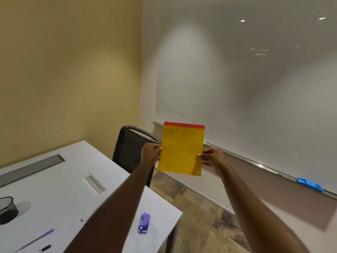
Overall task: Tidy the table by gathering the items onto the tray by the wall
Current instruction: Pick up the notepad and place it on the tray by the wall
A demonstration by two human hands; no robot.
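Note:
I hold a yellow notepad [181, 150] with a red top strip upright in the air, past the table's right edge and in front of the whiteboard. My left hand [150, 151] pinches its left edge and my right hand [212, 157] pinches its right edge. On the white table [60, 179] lie a purple stapler [143, 223], a purple pen [36, 239] and a black marker [44, 248]. No tray shows in this view.
A black mesh cup [7, 209] stands at the table's left edge. A dark chair [131, 152] sits behind the table's far corner. The whiteboard ledge carries a blue eraser [309, 185]. Carpeted floor lies to the right of the table.

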